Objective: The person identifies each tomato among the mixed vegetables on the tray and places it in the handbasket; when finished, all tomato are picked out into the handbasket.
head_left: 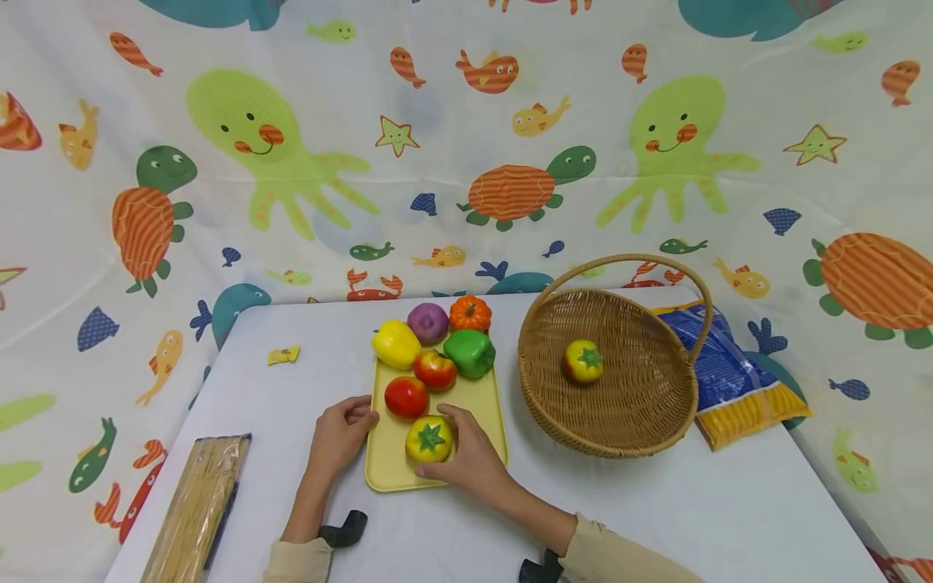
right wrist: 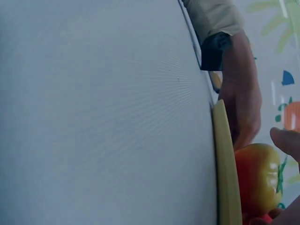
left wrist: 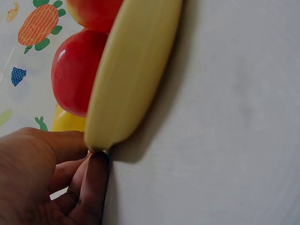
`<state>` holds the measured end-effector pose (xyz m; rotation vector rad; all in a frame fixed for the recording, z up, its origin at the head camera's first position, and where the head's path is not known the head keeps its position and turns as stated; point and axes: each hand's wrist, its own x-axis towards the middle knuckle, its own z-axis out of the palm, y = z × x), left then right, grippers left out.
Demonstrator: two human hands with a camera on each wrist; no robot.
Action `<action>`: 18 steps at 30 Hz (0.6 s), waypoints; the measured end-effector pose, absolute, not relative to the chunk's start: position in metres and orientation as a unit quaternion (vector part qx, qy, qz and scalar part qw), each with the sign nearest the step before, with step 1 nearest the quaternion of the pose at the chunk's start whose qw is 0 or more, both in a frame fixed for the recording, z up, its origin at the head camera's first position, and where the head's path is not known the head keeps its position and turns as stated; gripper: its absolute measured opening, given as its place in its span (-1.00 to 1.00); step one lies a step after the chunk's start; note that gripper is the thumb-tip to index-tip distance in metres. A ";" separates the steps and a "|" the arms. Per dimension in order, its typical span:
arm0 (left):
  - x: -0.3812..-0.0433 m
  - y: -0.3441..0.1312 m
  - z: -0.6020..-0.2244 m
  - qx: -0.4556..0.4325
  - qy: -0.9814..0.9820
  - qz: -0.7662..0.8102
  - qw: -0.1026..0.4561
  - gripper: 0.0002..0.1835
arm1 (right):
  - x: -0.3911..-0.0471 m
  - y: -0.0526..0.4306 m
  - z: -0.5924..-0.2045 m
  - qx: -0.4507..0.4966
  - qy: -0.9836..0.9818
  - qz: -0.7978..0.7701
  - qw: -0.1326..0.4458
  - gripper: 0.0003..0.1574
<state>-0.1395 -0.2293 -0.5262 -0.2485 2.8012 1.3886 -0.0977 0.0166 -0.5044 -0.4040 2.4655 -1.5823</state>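
Observation:
A yellow-and-red tomato point(head_left: 428, 440) with a green star-shaped calyx sits at the near end of the yellow tray point(head_left: 389, 478). Curved around its right side is my right hand point(head_left: 474, 461), thumb on the near side and fingers on the far side. In the right wrist view, the thumb lies close to the tomato point(right wrist: 255, 178). My left hand point(head_left: 341, 437) pinches the tray's left edge; the left wrist view shows thumb and fingers at the rim point(left wrist: 136, 70). Farther up the tray lie a red fruit point(head_left: 406, 397) and a red-yellow one point(head_left: 435, 370).
Yellow point(head_left: 397, 344), purple point(head_left: 428, 323), orange point(head_left: 470, 313) and green point(head_left: 470, 353) produce fills the tray's far end. On the right stands a wicker basket point(head_left: 641, 389) with a similar tomato point(head_left: 584, 361) inside, beside a blue-yellow bag point(head_left: 729, 372). Noodle pack point(head_left: 197, 502) and yellow packet point(head_left: 283, 355) lie left.

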 end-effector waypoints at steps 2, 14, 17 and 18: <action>-0.140 -0.229 -0.526 -0.079 0.893 0.442 0.003 -0.61 | -0.098 0.016 -0.507 -0.137 0.831 -0.532 0.092 0.14; -0.140 -0.230 -0.528 -0.079 0.892 0.445 0.005 -0.61 | -0.102 0.013 -0.512 -0.148 0.834 -0.526 0.083 0.04; -0.141 -0.230 -0.527 -0.078 0.892 0.445 0.004 -0.61 | -0.103 0.014 -0.512 -0.147 0.835 -0.525 0.080 0.03; -0.141 -0.230 -0.527 -0.079 0.892 0.445 0.005 -0.61 | -0.103 0.014 -0.512 -0.149 0.835 -0.523 0.078 0.02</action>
